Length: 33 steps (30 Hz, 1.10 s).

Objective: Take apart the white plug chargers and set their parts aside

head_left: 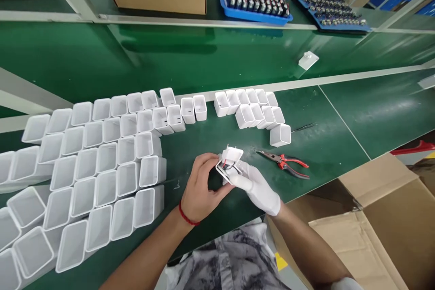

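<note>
Just in front of me, over the green bench, both hands hold a small white plastic case [233, 156] with its lid tilted up. Red and black wires and a dark inner part show in its opening. My left hand [200, 188], bare with a red cord at the wrist, closes its fingers and thumb around the case's left side. My right hand [258, 186], in a white glove, grips the right side, its thumb at the front of the opening. To the right lie red-handled long-nose pliers [283, 158], jaws pointing left. Behind them stands one white plastic box [280, 135].
Rows of open white boxes [112, 158] fill the bench's left side; more white boxes [244, 115] stand at the back middle. Tweezers [304, 127] lie beyond the pliers. Open cardboard boxes [390, 217] are at lower right. A blue tray [256, 16] of parts sits on the shelf.
</note>
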{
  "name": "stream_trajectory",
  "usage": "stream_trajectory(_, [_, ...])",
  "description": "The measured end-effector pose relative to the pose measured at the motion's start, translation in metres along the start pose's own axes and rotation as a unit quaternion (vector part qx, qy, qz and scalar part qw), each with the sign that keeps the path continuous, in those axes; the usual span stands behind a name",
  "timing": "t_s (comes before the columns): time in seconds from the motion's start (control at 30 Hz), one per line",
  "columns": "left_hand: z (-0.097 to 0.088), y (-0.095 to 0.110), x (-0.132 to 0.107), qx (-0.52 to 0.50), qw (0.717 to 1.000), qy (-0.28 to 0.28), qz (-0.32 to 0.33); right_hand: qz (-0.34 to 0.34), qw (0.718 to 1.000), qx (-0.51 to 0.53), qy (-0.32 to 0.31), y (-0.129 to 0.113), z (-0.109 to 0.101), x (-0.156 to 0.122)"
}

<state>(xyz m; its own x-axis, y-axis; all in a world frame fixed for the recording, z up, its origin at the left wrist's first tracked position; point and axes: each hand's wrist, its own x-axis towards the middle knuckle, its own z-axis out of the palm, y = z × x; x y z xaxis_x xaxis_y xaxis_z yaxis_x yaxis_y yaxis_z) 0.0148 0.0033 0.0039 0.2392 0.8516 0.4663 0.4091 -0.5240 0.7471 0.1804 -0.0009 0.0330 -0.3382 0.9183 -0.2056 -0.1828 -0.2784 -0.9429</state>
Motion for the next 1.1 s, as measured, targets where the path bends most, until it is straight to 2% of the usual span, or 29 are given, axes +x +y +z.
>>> stream_trajectory(0.1, [-0.006, -0.003, 0.002, -0.124, 0.985, -0.055, -0.103, 0.013, 1.000, -0.021, 0.019, 0.003, -0.002, 0.005])
stream_trajectory(0.2, [-0.012, -0.006, 0.004, -0.240, 0.941, -0.124, -0.203, 0.008, 0.999, -0.037, -0.004, 0.004, -0.005, 0.007])
stream_trajectory(0.27, [-0.013, -0.007, 0.006, -0.279, 0.914, -0.162, -0.246, 0.005, 0.999, -0.035, -0.026, 0.004, -0.007, 0.008])
stream_trajectory(0.33, [-0.012, -0.007, 0.005, -0.308, 0.896, -0.172, -0.268, 0.001, 0.998, -0.041, -0.037, 0.005, -0.007, 0.008])
stream_trajectory(0.43, [-0.009, -0.006, 0.004, -0.327, 0.888, -0.161, -0.281, -0.027, 0.997, -0.066, -0.041, 0.007, -0.007, 0.008])
stream_trajectory(0.8, [-0.006, 0.002, 0.002, -0.314, 0.899, -0.133, -0.273, -0.082, 0.985, -0.138, -0.059, 0.008, -0.009, 0.006])
stream_trajectory(1.0, [-0.003, -0.001, -0.002, -0.309, 0.910, -0.115, -0.252, -0.062, 0.985, -0.159, -0.019, 0.011, -0.008, 0.005])
stream_trajectory(1.1, [-0.004, -0.002, -0.002, -0.310, 0.905, -0.122, -0.263, -0.043, 0.992, -0.112, -0.028, 0.012, -0.009, 0.006])
